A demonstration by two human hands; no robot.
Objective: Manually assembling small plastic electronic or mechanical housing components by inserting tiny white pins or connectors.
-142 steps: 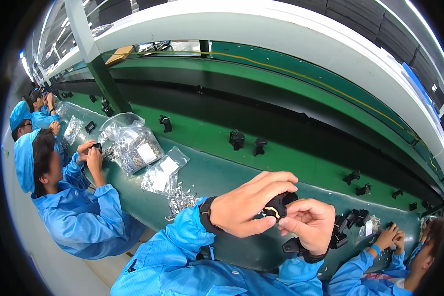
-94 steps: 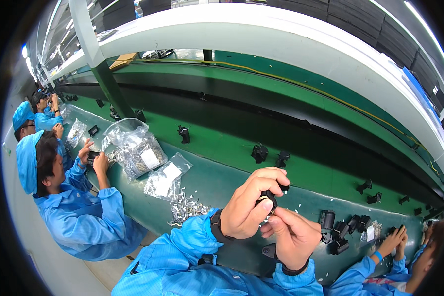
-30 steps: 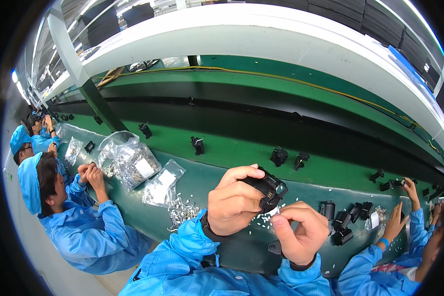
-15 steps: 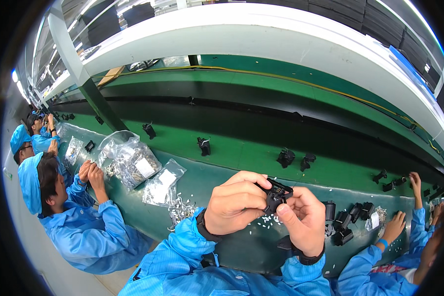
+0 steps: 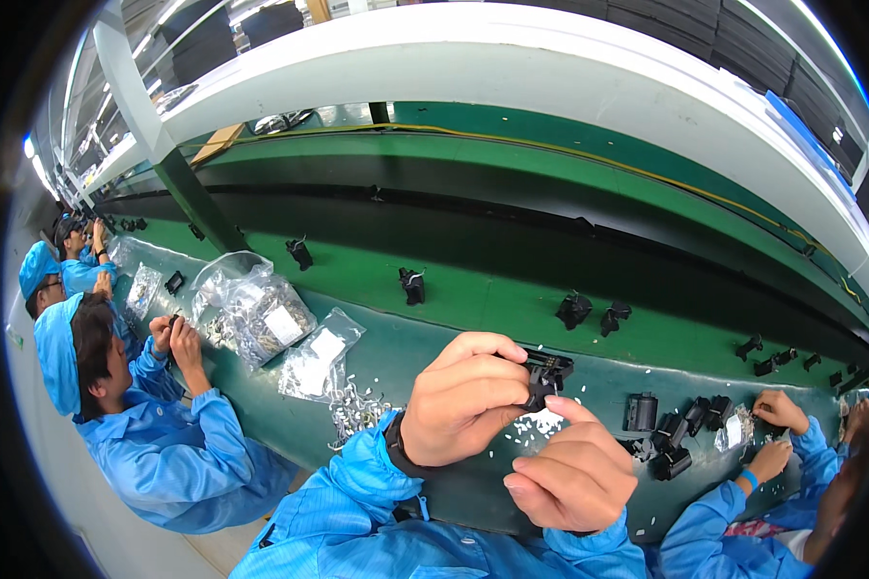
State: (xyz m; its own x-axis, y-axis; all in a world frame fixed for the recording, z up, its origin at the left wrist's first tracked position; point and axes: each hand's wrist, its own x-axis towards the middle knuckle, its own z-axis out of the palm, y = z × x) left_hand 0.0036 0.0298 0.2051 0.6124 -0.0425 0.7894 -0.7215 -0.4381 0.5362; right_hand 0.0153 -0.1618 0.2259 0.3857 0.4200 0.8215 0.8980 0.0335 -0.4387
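My left hand (image 5: pixel 466 398) is closed round a small black plastic housing (image 5: pixel 550 369) and holds it up over the table. The stretched index finger of my right hand (image 5: pixel 581 473) touches the lower right edge of this housing. Its other fingers are curled, and the thumb stands apart from the index finger with nothing visible between. Below the housing, small white pieces (image 5: pixel 525 425) lie scattered on the green tabletop (image 5: pixel 444 487). Several black housings (image 5: pixel 680 425) are grouped to the right of my right hand.
Left of me lie a pile of small metal parts (image 5: pixel 365 410), a flat clear bag (image 5: pixel 321 357) and a full clear bag (image 5: pixel 261 318). Beyond runs a green conveyor belt (image 5: pixel 492 299) carrying spaced black parts (image 5: pixel 412 286), under a white shelf (image 5: pixel 454 72). Co-workers sit on both sides.
My right hand has let go of the housing and dropped lower, leaving its index finger against it. Parts on the belt have shifted right. The right co-worker's raised hand has come down.
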